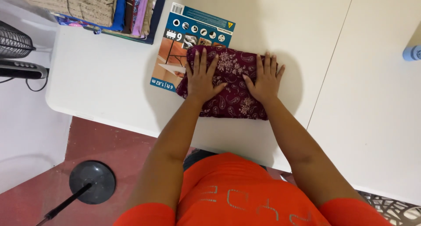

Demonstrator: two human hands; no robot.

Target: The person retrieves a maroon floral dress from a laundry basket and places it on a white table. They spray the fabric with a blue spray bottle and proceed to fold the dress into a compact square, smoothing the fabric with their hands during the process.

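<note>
A folded maroon cloth (pixel 232 83) with a pale paisley and flower print lies on the white table (pixel 105 77). My left hand (pixel 201 77) rests flat on its left half, fingers spread. My right hand (pixel 264 79) presses flat on its right half, fingers apart. Neither hand grips the cloth. The cloth partly covers a blue printed card sheet (pixel 175 46) lying under its left edge.
A stack of folded fabrics (pixel 109 8) sits at the table's far left corner. A light blue bottle (pixel 412 52) stands at the right edge. Left of the table are a fan head (pixel 15 41) and its round grey base (pixel 92 182) on the red floor.
</note>
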